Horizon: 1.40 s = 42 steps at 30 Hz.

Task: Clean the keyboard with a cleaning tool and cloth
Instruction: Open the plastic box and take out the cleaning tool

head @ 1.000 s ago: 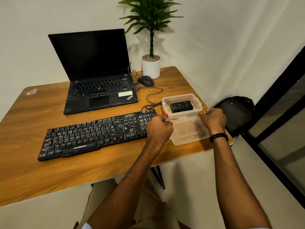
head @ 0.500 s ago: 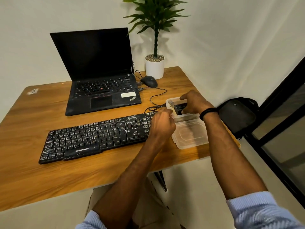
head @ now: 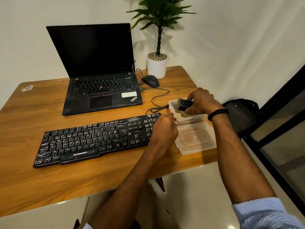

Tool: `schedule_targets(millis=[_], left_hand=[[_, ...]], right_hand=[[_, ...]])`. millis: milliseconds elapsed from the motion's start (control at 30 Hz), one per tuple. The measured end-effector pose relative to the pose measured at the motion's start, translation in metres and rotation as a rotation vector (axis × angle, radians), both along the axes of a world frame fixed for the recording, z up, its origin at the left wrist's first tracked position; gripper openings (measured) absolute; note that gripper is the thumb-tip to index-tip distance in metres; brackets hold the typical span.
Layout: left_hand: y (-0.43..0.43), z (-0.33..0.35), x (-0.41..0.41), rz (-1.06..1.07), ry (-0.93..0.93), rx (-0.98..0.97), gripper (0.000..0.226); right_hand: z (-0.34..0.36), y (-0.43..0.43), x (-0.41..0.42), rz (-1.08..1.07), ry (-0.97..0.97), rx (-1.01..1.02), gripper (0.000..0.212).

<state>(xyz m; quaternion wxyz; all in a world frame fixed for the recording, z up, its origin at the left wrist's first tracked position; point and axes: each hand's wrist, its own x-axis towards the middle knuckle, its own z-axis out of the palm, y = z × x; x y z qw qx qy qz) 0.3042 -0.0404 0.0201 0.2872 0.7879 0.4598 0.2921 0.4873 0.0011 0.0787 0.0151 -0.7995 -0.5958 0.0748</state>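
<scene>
Desk (head: 49, 179): no change. Keyboard (head: 92, 139), streaked white, lies just left of our left fingers, untouched. We judge that cleaning has not begun.

Change: a second ago the black cleaning tool (head: 183, 104) lay flat in the clear box (head: 199, 116), with both hands at the lid (head: 196, 139). Now our right hand (head: 203, 101) has it clamped between thumb and fingers, tilted, just above the box. Retrieval looks nearly done.

The lid lies upturned, nearer us than the right fingers. Under those fingers the box holds a yellowish wad (head: 181, 114), probably the cloth.

Left hand (head: 165, 129): fingers curled at the box's near corner, beside a small red piece (head: 171, 116). We cannot tell what they hold.
</scene>
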Motion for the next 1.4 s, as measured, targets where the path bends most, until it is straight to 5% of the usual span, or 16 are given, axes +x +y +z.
schedule_targets(millis=[267, 433, 733, 1400], left_hand=[[0.016, 0.026, -0.056, 0.096, -0.728, -0.365, 0.039], [0.024, 0.027, -0.126, 0.042, -0.852, -0.402, 0.029], [0.021, 0.003, -0.242, 0.115, -0.895, -0.502, 0.023], [0.018, -0.001, -0.270, 0.078, -0.938, -0.521, 0.027]], right_hand=[[0.039, -0.031, -0.072, 0.139, 0.493, 0.227, 0.043], [0.012, -0.027, -0.138, 0.207, 0.792, 0.236, 0.049], [-0.057, -0.038, -0.263, 0.098, 1.722, 0.232, 0.028], [-0.053, -0.041, -0.312, -0.142, 1.835, 0.324, 0.024]])
